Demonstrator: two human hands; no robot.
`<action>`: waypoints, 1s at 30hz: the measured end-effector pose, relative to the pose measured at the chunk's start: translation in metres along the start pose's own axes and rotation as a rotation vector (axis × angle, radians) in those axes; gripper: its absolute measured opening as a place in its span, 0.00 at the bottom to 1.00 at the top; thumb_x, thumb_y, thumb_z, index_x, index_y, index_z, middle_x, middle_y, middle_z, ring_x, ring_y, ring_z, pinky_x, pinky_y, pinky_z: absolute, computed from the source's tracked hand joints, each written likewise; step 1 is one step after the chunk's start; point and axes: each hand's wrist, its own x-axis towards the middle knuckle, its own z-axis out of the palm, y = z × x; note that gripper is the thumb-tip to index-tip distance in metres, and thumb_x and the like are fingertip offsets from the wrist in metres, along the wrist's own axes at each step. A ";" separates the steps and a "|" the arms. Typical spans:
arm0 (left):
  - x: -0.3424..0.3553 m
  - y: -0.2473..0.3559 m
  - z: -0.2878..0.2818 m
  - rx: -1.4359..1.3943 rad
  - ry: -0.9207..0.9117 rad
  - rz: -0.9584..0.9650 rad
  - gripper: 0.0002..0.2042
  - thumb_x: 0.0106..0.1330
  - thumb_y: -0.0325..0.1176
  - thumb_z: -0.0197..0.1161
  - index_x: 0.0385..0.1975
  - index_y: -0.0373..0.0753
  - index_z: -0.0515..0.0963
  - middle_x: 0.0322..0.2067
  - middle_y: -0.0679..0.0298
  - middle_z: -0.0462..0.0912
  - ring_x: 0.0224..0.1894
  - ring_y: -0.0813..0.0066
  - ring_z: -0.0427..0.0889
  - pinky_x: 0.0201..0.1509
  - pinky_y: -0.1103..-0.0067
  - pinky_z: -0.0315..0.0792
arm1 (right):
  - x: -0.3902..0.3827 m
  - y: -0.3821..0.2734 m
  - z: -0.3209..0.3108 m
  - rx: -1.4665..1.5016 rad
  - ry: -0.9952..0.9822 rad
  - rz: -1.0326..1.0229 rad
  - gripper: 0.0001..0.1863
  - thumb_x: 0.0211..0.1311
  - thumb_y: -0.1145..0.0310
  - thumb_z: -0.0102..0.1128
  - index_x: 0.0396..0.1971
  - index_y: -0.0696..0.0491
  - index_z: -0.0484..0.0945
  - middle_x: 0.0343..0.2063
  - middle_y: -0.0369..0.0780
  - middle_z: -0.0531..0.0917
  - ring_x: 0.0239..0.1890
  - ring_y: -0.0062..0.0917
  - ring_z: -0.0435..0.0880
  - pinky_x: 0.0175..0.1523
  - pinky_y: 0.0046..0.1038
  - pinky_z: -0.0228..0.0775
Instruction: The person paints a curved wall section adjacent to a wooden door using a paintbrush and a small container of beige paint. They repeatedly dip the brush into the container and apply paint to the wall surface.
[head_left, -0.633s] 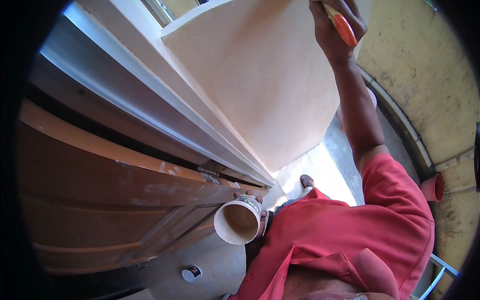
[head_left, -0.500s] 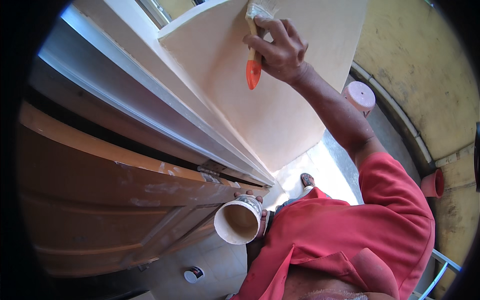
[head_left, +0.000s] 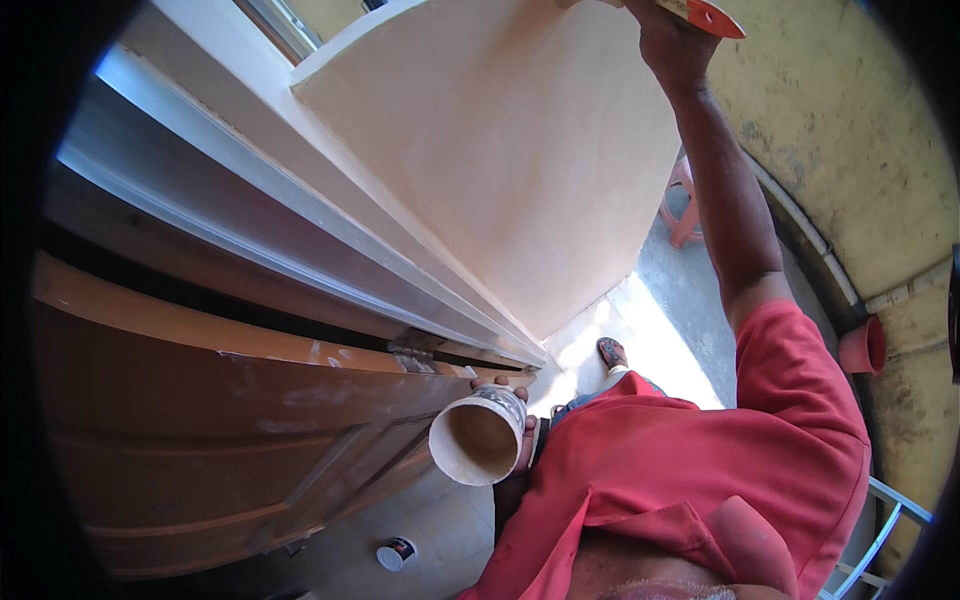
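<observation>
My right hand is raised to the top of the view and grips a paintbrush with an orange handle against the cream wall panel. The bristles are out of frame. My left hand is low by my waist, wrapped around a white paint cup whose open mouth faces the camera and shows tan paint inside. I wear a red shirt.
A brown wooden door hangs open at the left beside a white door frame. A small tin lies on the floor below. A pink stool and an orange pipe end stand by the yellow wall.
My right hand swung the brush down and left across the panel, then back up to the top right. The cup in my left hand stayed put.
</observation>
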 end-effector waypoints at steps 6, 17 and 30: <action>-0.010 0.003 0.002 0.017 -0.011 0.045 0.33 0.74 0.57 0.62 0.77 0.57 0.65 0.72 0.56 0.65 0.71 0.46 0.67 0.54 0.49 0.79 | 0.009 -0.029 0.006 -0.431 0.120 -0.424 0.06 0.59 0.83 0.68 0.32 0.55 0.87 0.33 0.43 0.86 0.38 0.33 0.86 0.42 0.33 0.77; 0.021 -0.024 -0.007 -0.059 0.035 -0.054 0.32 0.77 0.59 0.57 0.78 0.57 0.65 0.73 0.54 0.65 0.71 0.44 0.68 0.54 0.47 0.80 | -0.065 -0.065 0.012 0.011 -0.554 -0.312 0.11 0.55 0.77 0.75 0.37 0.44 0.89 0.41 0.35 0.87 0.40 0.25 0.89 0.42 0.27 0.84; 0.072 -0.108 -0.008 -0.035 -0.022 0.041 0.30 0.76 0.53 0.61 0.76 0.56 0.69 0.73 0.56 0.66 0.72 0.47 0.67 0.54 0.47 0.81 | 0.100 0.056 -0.088 0.199 -0.047 0.118 0.04 0.58 0.75 0.67 0.33 0.57 0.87 0.27 0.36 0.87 0.29 0.23 0.86 0.39 0.28 0.80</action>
